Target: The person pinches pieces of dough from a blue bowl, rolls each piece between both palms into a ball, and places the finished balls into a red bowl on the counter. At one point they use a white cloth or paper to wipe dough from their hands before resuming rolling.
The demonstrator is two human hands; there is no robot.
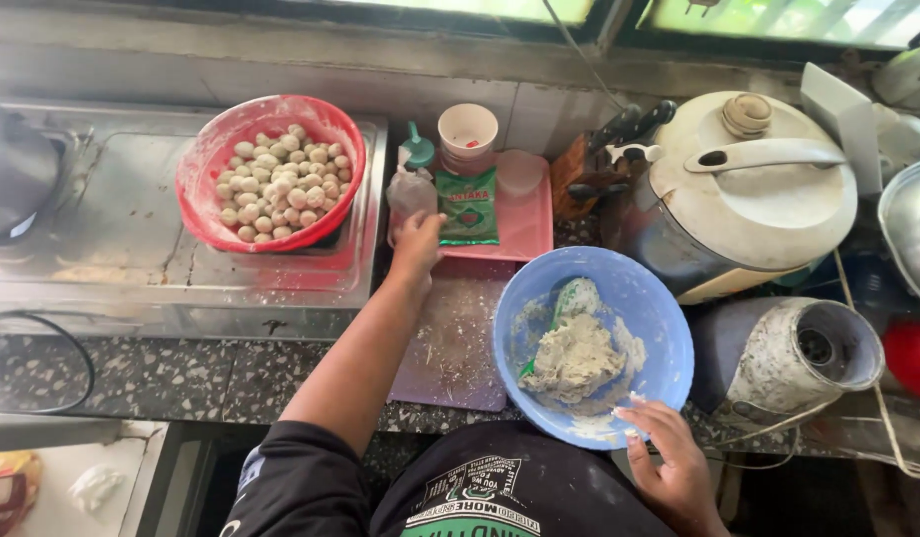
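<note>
My left hand (416, 242) reaches forward to a clear plastic bag of white powder (411, 191) and a green packet (469, 206) on a pink tray (524, 224); its fingers touch the bag's lower edge. My right hand (669, 459), dusted with flour, holds the near rim of a blue bowl (647, 298). In the bowl lie a lump of pale dough (575, 360) and a green spoon (569, 298). A red bowl (209, 159) at the left holds several small round dough balls (281, 184).
The red bowl rests on a steel stove top (112, 239). A floured cutting board (455, 343) lies under my left arm. A cup (468, 131), a rice cooker (748, 189), a knife block (604, 159) and a grinder part (798, 353) crowd the right side.
</note>
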